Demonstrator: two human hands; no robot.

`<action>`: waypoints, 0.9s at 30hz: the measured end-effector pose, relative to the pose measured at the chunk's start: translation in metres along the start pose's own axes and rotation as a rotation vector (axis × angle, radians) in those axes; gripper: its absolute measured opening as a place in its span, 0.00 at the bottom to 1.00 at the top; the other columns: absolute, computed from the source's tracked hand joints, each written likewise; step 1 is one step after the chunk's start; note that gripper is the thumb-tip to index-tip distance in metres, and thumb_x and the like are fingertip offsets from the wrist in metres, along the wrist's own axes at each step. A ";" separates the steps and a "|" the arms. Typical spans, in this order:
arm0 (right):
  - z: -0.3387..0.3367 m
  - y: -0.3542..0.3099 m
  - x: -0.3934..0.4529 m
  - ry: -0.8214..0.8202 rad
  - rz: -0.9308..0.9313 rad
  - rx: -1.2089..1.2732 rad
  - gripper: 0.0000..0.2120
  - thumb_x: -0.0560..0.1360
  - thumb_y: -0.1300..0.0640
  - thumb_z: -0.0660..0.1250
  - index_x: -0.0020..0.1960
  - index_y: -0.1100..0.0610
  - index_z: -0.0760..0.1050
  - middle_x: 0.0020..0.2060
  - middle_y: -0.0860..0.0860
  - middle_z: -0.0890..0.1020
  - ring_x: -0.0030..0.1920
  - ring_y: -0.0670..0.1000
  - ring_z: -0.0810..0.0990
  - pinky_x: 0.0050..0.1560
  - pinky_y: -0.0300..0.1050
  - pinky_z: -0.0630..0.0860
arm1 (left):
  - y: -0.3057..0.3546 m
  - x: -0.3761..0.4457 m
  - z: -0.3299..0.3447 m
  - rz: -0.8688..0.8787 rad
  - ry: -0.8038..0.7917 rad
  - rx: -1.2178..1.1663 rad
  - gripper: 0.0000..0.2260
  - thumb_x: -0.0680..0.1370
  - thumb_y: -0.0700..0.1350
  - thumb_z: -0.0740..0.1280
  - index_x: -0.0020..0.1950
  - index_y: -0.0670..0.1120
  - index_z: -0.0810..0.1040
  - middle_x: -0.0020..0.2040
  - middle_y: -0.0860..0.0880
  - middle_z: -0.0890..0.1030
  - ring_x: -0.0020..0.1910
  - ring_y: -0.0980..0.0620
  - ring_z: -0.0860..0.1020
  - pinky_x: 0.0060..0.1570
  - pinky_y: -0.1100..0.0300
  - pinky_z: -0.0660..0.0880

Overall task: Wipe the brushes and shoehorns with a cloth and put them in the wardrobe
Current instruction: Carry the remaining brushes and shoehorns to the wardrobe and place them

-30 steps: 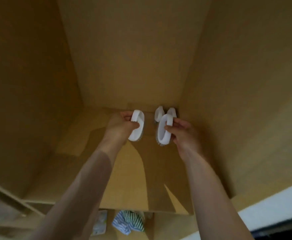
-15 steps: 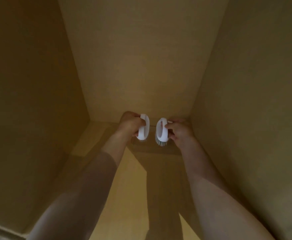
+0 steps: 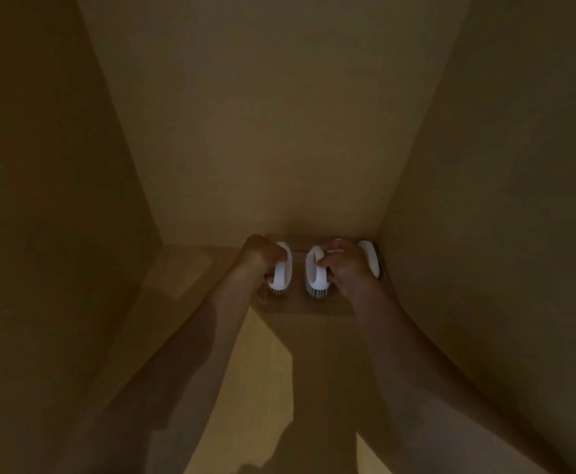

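Note:
Deep inside the wardrobe, both arms reach to the back of the wooden shelf (image 3: 255, 378). My left hand (image 3: 258, 258) grips a white loop-handled brush (image 3: 282, 270), bristles down on the shelf. My right hand (image 3: 346, 265) grips a second white brush (image 3: 315, 271) beside it, also bristles down. A third white brush (image 3: 371, 258) stands in the back right corner, partly hidden behind my right hand. No cloth or shoehorn is in view.
The wardrobe's back wall (image 3: 272, 131) rises just behind the brushes. Side walls close in on the left (image 3: 57, 200) and right (image 3: 484, 200). The compartment is dim, with my arms' shadows across the shelf.
Both hands have carried the brushes further back and set them down near the back wall. My head has moved deeper in, so the shelf's front edge is out of view.

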State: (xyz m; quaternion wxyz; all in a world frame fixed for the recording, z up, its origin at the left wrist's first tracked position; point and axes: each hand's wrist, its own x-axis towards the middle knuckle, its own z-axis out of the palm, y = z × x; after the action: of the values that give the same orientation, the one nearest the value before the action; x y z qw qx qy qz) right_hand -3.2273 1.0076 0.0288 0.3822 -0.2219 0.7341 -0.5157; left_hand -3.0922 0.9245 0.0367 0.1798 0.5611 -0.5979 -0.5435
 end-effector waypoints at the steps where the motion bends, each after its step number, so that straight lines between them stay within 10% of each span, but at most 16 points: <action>1: 0.001 0.005 0.003 -0.010 -0.007 -0.002 0.12 0.76 0.73 0.66 0.58 0.65 0.76 0.58 0.63 0.76 0.56 0.61 0.76 0.50 0.56 0.77 | -0.002 0.003 0.000 -0.008 -0.004 0.009 0.15 0.76 0.36 0.69 0.60 0.31 0.75 0.33 0.39 0.75 0.25 0.44 0.75 0.15 0.64 0.68; 11: 0.011 0.019 0.002 0.024 -0.136 -0.172 0.18 0.69 0.74 0.73 0.37 0.54 0.73 0.52 0.64 0.81 0.56 0.64 0.80 0.55 0.56 0.79 | -0.013 0.011 -0.006 0.045 -0.036 0.097 0.15 0.73 0.34 0.73 0.55 0.25 0.77 0.49 0.29 0.81 0.45 0.37 0.82 0.39 0.55 0.76; 15: 0.008 0.017 0.000 0.010 -0.236 -0.408 0.14 0.69 0.70 0.75 0.40 0.54 0.74 0.48 0.61 0.81 0.55 0.62 0.81 0.52 0.49 0.77 | -0.021 0.008 -0.014 0.199 -0.022 0.163 0.06 0.70 0.32 0.74 0.36 0.32 0.78 0.40 0.36 0.80 0.49 0.43 0.80 0.37 0.58 0.70; 20: 0.004 0.024 -0.005 0.014 -0.463 -0.792 0.22 0.71 0.66 0.74 0.63 0.64 0.76 0.58 0.60 0.80 0.61 0.59 0.77 0.57 0.47 0.70 | -0.025 0.006 -0.028 0.491 0.029 0.531 0.28 0.64 0.42 0.81 0.63 0.41 0.78 0.59 0.45 0.80 0.58 0.45 0.78 0.54 0.54 0.76; 27: 0.007 0.029 -0.003 0.063 -0.561 -1.197 0.28 0.71 0.54 0.72 0.69 0.48 0.71 0.66 0.47 0.74 0.73 0.55 0.64 0.67 0.54 0.66 | -0.036 0.015 -0.027 0.627 -0.025 0.991 0.38 0.64 0.55 0.78 0.72 0.57 0.70 0.69 0.51 0.73 0.70 0.48 0.67 0.63 0.51 0.63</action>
State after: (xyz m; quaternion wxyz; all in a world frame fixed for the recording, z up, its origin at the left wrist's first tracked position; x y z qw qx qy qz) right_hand -3.2179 1.0168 0.0013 0.0222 -0.5635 0.8191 -0.1047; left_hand -3.0577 0.9076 0.0092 0.0414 0.3680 -0.9202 -0.1265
